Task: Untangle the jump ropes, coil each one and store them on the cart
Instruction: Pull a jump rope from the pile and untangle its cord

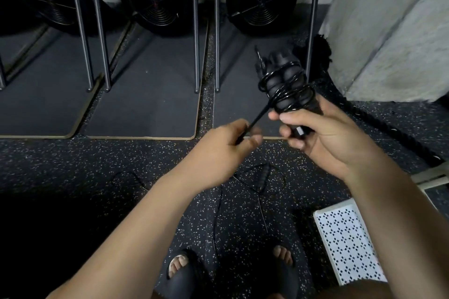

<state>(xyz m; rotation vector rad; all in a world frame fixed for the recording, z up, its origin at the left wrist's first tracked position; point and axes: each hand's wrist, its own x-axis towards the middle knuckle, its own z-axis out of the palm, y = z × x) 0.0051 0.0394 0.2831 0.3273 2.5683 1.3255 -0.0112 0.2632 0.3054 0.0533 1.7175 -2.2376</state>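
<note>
The right hand [323,138] curls round the bottom of the upright jump rope handles [284,85], which are wound with cord [261,113]. Just to its left, the left hand [226,150] pinches the taut stretch of that cord. A second rope [263,177] lies on the floor [121,165] below both hands

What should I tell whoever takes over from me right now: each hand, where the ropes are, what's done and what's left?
Right hand: grips the lower end of a bundle of black handles, with cord wound round it in several turns.
Left hand: pinches the free cord, pulled taut from the bundle.
Second jump rope: lies loose and uncoiled on the floor below the hands.
White perforated panel, lower right: probably the cart.
Done: several turns wound.
Left: finish this wrap, coil the floor rope, store both on the cart.
</note>
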